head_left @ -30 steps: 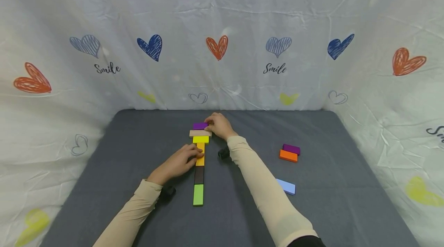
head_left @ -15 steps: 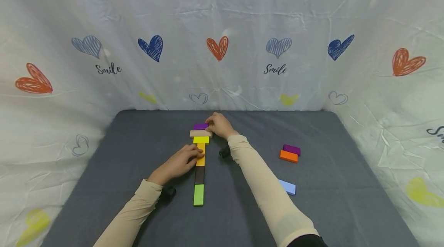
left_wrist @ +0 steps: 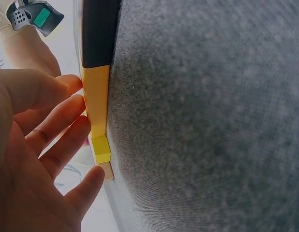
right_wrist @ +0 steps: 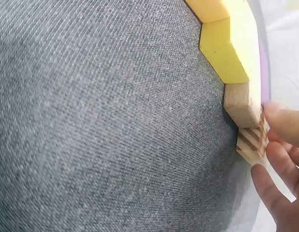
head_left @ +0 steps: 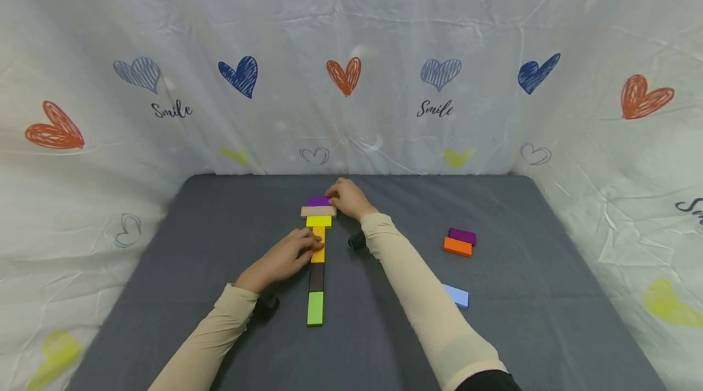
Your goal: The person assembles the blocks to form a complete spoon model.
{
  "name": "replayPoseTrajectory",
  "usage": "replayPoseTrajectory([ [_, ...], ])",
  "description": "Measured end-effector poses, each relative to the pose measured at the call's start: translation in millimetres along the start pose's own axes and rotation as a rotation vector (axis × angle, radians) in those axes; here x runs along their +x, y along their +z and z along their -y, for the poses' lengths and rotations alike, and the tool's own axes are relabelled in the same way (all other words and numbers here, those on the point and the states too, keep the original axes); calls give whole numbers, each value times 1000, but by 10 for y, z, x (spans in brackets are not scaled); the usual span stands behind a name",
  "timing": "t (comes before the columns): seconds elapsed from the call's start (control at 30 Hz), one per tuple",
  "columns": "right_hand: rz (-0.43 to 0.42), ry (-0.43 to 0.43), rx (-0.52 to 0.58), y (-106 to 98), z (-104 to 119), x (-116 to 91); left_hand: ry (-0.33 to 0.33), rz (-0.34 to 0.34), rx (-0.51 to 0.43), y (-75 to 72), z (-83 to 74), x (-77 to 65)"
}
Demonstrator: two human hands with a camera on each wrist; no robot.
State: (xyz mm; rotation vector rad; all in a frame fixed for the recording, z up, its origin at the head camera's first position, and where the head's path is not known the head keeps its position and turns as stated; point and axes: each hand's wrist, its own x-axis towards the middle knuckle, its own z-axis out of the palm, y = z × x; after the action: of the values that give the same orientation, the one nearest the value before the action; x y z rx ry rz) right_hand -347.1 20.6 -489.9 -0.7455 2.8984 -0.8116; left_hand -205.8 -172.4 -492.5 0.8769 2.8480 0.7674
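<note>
A line of flat wooden blocks runs up the table in the head view: green (head_left: 315, 308), dark brown (head_left: 316, 277), amber (head_left: 318, 254), then crosswise yellow (head_left: 318, 221), bare wood (head_left: 318, 211) and purple (head_left: 317, 201). My left hand (head_left: 282, 258) rests its fingertips on the amber block; its fingers look fairly straight in the left wrist view. At the far end, my right hand (head_left: 350, 199) has thumb and fingers about a brown-striped block (right_wrist: 251, 141), seen in the right wrist view beside the bare wood block. The fingers partly hide it.
On the right lie a dark purple block (head_left: 462, 236) and an orange block (head_left: 457, 247) side by side. A light blue block (head_left: 457, 296) lies nearer, partly behind the right sleeve (head_left: 420, 305). A white curtain with hearts (head_left: 344, 76) hangs behind the grey table (head_left: 384, 342).
The purple block at the far end has shifted slightly toward the bare wood block, along with the right fingertips. The left hand keeps its place on the amber block.
</note>
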Motion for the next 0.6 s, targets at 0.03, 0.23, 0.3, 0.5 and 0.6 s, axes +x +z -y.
replayPoseTrajectory([
  [0.03,-6,-2,4,-7,1,-3,0,0,-1,-3,-3,1],
  [0.23,-44,-27,85,-83,-16,-83,-2,2,3,4,-10,-6],
  [0.3,-52,-46,106,-137,-26,-140,-7,1,-3,2,-13,-5],
  [0.5,-48,-97,102,-307,-98,-447,-15,1,-9,-11,-14,1],
  [0.6,-49,-123,90,-347,-169,-708,-16,-3,4,1,5,-5],
])
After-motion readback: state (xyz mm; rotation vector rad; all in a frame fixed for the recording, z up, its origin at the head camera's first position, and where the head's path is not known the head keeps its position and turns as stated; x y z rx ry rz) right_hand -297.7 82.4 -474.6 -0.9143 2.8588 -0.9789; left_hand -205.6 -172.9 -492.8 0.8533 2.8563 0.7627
